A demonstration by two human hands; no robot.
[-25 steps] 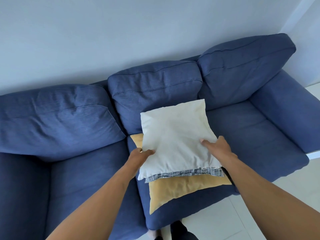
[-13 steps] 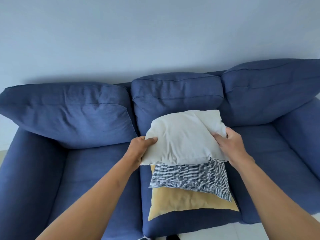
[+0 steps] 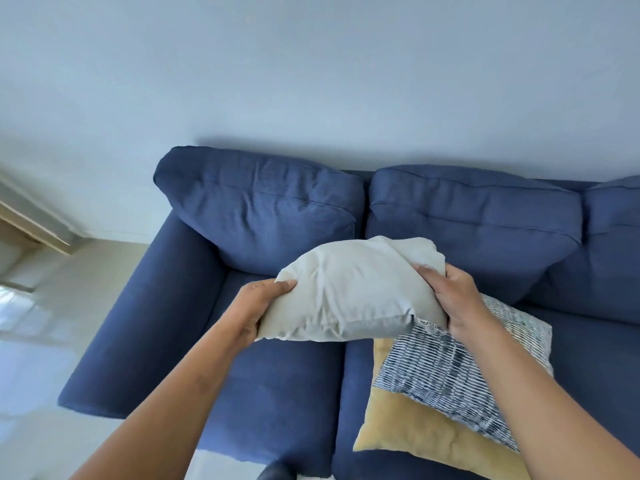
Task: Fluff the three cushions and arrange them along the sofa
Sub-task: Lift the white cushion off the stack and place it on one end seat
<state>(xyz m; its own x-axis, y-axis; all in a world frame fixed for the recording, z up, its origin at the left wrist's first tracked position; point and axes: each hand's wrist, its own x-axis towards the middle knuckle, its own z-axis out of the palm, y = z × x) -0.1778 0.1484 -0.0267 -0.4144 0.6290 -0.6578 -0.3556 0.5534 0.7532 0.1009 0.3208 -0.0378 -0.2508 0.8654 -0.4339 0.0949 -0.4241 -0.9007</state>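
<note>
A plain white cushion (image 3: pixel 349 292) hangs in the air over the seam between the sofa's left and middle seats. My left hand (image 3: pixel 265 306) grips its left edge and my right hand (image 3: pixel 450 303) grips its right edge, squeezing it so the cover wrinkles. Below my right forearm, a blue-and-white striped cushion (image 3: pixel 446 372) lies flat on top of a yellow cushion (image 3: pixel 412 431), both on the middle seat of the blue sofa (image 3: pixel 277 386). My right arm hides part of the striped cushion.
The sofa's left armrest (image 3: pixel 138 327) borders pale floor (image 3: pixel 41 375) on the left. Three blue back cushions (image 3: pixel 263 209) lean against a white wall. A wooden frame edge (image 3: pixel 34 230) shows at far left. A dark foot (image 3: pixel 275 472) shows at the bottom.
The white cushion has been lifted off the stack and carried left, towards the left seat. My view has swung left, so the sofa's left armrest and the floor now show.
</note>
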